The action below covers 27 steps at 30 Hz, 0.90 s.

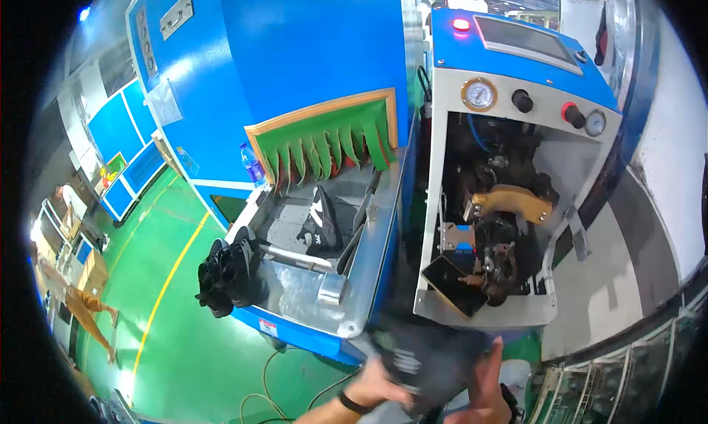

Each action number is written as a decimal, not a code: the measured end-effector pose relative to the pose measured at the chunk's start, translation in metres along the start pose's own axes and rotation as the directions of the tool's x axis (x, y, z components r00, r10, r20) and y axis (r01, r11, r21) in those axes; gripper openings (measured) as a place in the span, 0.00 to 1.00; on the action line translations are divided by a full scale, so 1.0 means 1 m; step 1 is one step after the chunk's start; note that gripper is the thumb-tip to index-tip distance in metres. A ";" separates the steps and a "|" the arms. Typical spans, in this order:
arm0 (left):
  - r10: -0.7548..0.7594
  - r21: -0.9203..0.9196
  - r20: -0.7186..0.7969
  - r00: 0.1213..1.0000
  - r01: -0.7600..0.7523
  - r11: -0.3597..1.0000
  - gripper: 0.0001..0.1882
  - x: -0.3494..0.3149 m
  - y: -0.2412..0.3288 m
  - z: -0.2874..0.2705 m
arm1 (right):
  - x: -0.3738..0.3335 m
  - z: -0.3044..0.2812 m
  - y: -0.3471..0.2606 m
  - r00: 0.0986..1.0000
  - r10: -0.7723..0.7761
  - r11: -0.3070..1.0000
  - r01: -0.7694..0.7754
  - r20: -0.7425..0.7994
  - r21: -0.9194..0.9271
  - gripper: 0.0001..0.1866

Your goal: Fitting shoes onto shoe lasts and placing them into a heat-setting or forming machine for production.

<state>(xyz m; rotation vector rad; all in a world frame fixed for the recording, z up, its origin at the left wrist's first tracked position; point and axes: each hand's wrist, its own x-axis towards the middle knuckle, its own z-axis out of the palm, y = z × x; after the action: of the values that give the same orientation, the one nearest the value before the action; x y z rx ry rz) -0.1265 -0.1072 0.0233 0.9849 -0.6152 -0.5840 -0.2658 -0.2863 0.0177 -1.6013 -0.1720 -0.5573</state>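
A black shoe [431,361] with a pale print is low in the view, blurred by motion, so its exact form is hard to make out. My left hand [380,386], with a dark band at the wrist, grips its left end, thumb across the near side. At the other end, my right hand [483,391] has its fingers stretched out along the shoe's edge, seemingly touching it. Just beyond stands a machine with a tan curved pad [512,201] in its opening. A black phone-like slab [455,286] leans on that opening's lower edge.
On the left, a blue machine [317,48] has a green strip curtain [324,147] over a conveyor; one black-and-white shoe [321,221] lies there. Several dark shoes [228,269] sit at its corner by a bottle [253,166]. A cable [269,394] crosses the floor. A metal rack [627,372] stands right.
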 end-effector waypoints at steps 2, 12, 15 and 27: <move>-0.100 -0.038 -0.061 0.993 0.098 0.994 0.37 -0.032 -0.026 0.041 | 0.009 0.018 -0.028 0.987 0.064 0.998 -0.060 -0.148 0.032 0.67; -0.119 0.858 0.033 0.992 0.033 0.513 0.19 -0.032 -0.086 0.064 | -0.055 -0.034 -0.030 0.934 0.122 0.890 -0.253 -0.336 -0.380 0.63; -0.047 0.843 0.157 0.986 -0.109 0.527 0.09 -0.037 -0.087 0.068 | -0.064 -0.051 -0.021 0.847 0.397 0.917 -0.353 -0.354 0.184 0.60; -0.271 0.084 -0.013 0.963 0.271 0.959 0.16 0.030 -0.059 0.049 | 0.095 -0.127 -0.091 0.955 0.060 0.947 -0.146 -0.291 -0.286 0.46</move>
<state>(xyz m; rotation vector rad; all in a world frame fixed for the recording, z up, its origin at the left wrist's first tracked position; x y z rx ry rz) -0.1503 -0.1815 -0.0022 1.1594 -0.5101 -0.8049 -0.2547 -0.4186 0.1434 -1.7964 0.2207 -0.7476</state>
